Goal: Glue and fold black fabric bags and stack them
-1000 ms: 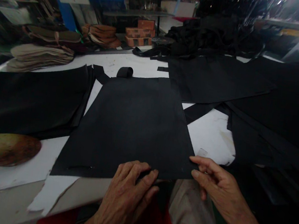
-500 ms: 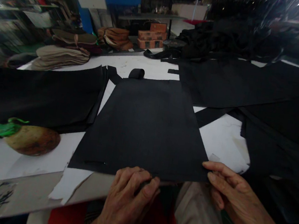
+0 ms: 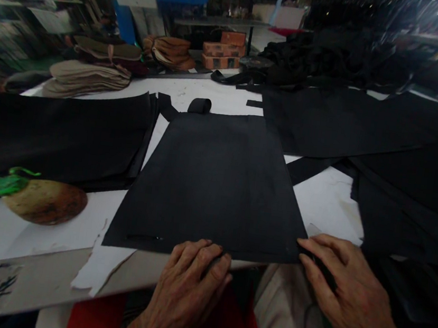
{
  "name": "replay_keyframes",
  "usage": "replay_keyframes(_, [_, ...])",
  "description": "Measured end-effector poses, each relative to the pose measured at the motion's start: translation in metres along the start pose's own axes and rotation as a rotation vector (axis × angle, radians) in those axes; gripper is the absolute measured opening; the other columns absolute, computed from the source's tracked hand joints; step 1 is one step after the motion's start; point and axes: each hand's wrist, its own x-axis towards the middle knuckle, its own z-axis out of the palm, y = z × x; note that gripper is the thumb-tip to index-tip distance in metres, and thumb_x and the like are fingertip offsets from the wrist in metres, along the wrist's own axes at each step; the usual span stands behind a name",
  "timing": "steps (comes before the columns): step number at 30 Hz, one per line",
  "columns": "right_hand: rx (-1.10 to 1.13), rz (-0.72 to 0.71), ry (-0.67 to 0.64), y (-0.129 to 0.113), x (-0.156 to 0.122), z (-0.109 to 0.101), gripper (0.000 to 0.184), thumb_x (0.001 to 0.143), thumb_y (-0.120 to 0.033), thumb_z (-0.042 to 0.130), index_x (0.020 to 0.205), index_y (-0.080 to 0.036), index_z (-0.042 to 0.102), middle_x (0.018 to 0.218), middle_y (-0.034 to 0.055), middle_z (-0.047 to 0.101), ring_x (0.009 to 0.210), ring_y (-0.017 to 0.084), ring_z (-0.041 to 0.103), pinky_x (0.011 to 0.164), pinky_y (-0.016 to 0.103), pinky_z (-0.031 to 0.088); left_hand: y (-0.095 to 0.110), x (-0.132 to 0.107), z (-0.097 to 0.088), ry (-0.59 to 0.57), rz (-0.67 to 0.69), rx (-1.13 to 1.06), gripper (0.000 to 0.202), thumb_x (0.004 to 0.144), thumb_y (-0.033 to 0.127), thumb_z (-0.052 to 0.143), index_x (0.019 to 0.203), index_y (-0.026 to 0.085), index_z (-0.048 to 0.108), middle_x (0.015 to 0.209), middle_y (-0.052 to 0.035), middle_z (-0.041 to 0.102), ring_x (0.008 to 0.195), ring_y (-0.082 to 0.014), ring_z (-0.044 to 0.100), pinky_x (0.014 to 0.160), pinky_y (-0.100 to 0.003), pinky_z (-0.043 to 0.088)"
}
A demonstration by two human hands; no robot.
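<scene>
A flat black panel (image 3: 216, 185) of smooth sheet material lies in front of me, its front edge reaching the table's edge. A short slit or small mark shows near its front left. My left hand (image 3: 192, 283) grips the middle of the front edge, with fingers close together on top and the thumb partly hidden. At the front right corner, my right hand (image 3: 343, 286) holds the edge between thumb and index finger. Behind the panel's far edge stands a curled black strip (image 3: 199, 106).
Stacked black sheets (image 3: 62, 137) lie left, more black sheets (image 3: 339, 125) right. A brown rounded object (image 3: 48, 202) with green cord sits on white paper (image 3: 89, 209). Behind are beige pieces (image 3: 88, 79), brown pieces (image 3: 172, 52) and orange-brown blocks (image 3: 222, 55).
The panel's front edge has shifted very slightly. My right hand has turned a little, its fingers now more spread at the corner. My left hand stays almost in place.
</scene>
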Motion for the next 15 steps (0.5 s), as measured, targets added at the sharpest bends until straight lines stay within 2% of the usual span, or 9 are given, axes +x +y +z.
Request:
replay_keyframes(2, [-0.09, -0.073, 0.03, 0.0, 0.003, -0.004, 0.025, 0.088, -0.023, 0.049, 0.11, -0.02, 0.06, 0.106, 0.0112, 0.058, 0.096, 0.027, 0.056, 0.083, 0.046, 0.044, 0.0, 0.001, 0.0, -0.006, 0.006, -0.005, 0.02, 0.094, 0.021, 0.044, 0.104, 0.021, 0.061, 0.101, -0.0025, 0.064, 0.097, -0.018, 0.053, 0.084, -0.032, 0.038])
replay_keyframes(4, [-0.078, -0.124, 0.024, -0.003, 0.007, -0.009, 0.027, 0.088, -0.021, 0.048, 0.113, -0.019, 0.058, 0.109, 0.0117, 0.059, 0.098, 0.027, 0.055, 0.084, 0.046, 0.044, 0.001, 0.001, 0.001, -0.012, 0.014, -0.009, 0.02, 0.093, 0.02, 0.044, 0.104, 0.02, 0.061, 0.101, -0.0033, 0.064, 0.098, -0.0184, 0.053, 0.085, -0.032, 0.038])
replay_keyframes(9, [0.017, -0.282, -0.136, -0.012, 0.015, -0.004, 0.03, 0.089, -0.024, 0.05, 0.119, -0.021, 0.054, 0.12, 0.0087, 0.059, 0.114, 0.025, 0.05, 0.091, 0.044, 0.042, 0.003, 0.005, 0.003, -0.028, 0.014, 0.024, 0.02, 0.092, 0.024, 0.046, 0.104, 0.021, 0.061, 0.101, -0.0048, 0.062, 0.098, -0.0206, 0.052, 0.083, -0.034, 0.04])
replay_keyframes(15, [-0.001, -0.256, -0.137, -0.01, 0.014, 0.01, 0.031, 0.089, -0.029, 0.051, 0.119, -0.02, 0.055, 0.123, 0.0113, 0.057, 0.115, 0.026, 0.051, 0.093, 0.047, 0.042, 0.007, 0.009, 0.004, -0.079, -0.005, 0.088, 0.023, 0.091, 0.029, 0.047, 0.109, 0.025, 0.06, 0.114, -0.007, 0.059, 0.107, -0.024, 0.051, 0.086, -0.039, 0.043])
